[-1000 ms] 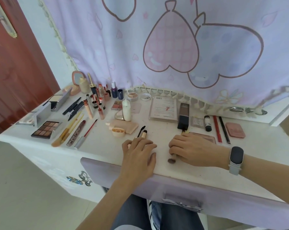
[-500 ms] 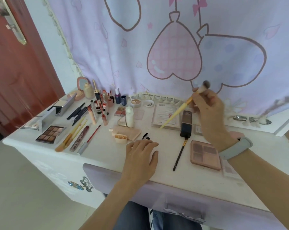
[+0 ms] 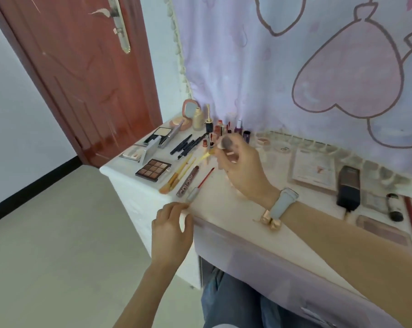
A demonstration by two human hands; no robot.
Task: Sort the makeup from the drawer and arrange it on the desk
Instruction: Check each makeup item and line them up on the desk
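Yellow-handled makeup brush (image 3: 218,151), bristle head up, is pinched in the right hand (image 3: 241,166) above the desk (image 3: 224,204); its handle slants down-left toward the two brushes (image 3: 177,172) lying diagonally beside the eyeshadow palette (image 3: 153,169). The left hand (image 3: 171,230) (loosely curled, holding nothing) rests at the desk edge, farther from them.

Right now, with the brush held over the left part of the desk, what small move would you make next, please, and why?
Probably lower the right hand and lay the yellow-handled brush beside the two orange brushes lying next to the eyeshadow palette. The brush is held above that group, so like would go with like. The left hand rests at the desk edge, holding nothing.
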